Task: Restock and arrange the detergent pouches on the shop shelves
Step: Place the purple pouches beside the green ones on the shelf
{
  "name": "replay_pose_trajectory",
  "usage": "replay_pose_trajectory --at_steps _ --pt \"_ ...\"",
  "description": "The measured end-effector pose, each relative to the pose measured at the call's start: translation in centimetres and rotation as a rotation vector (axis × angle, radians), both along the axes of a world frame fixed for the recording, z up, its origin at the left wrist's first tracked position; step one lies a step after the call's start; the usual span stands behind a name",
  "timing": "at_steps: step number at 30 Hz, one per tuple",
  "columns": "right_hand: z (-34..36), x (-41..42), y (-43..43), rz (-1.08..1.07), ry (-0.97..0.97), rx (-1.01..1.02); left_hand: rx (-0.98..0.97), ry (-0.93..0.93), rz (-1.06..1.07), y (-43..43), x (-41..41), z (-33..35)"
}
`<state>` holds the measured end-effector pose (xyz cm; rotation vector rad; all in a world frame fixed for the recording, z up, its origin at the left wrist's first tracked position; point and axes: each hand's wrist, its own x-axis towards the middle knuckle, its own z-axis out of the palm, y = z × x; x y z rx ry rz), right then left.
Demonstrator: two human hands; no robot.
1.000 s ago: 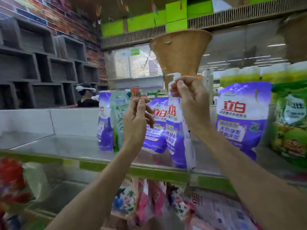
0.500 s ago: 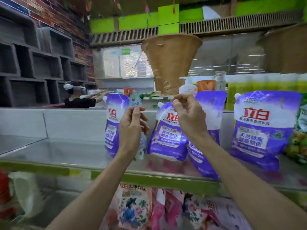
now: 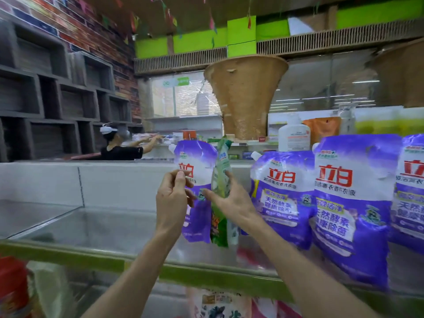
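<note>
Head view: the green pouch (image 3: pixel 221 177) stands edge-on on the shelf (image 3: pixel 137 263), squeezed between the leftmost purple pouch (image 3: pixel 196 161) and the row (image 3: pixel 351 203) to its right. The right hand (image 3: pixel 229 204) clasps its middle, thumb on one side, fingers on the other. The left hand (image 3: pixel 172 198) is curled against the purple pouch; whether it pinches it, I cannot tell. These pouches look soft, liquid-filled, heavy and glossy, so likely to sag and slip. The stiffer top seam by the spout seems the safer hold.
</note>
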<state>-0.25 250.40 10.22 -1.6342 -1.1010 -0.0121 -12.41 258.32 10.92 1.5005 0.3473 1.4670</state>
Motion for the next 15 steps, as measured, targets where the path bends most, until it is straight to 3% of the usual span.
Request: replay_pose_trajectory --at_steps 9,15 --pt "-0.9 0.8 2.9 -0.168 0.021 0.256 0.027 0.096 -0.17 4.2 1.7 -0.8" --pt "0.0 1.8 1.0 -0.186 0.195 0.394 0.062 0.131 -0.271 3.4 2.5 -0.3"
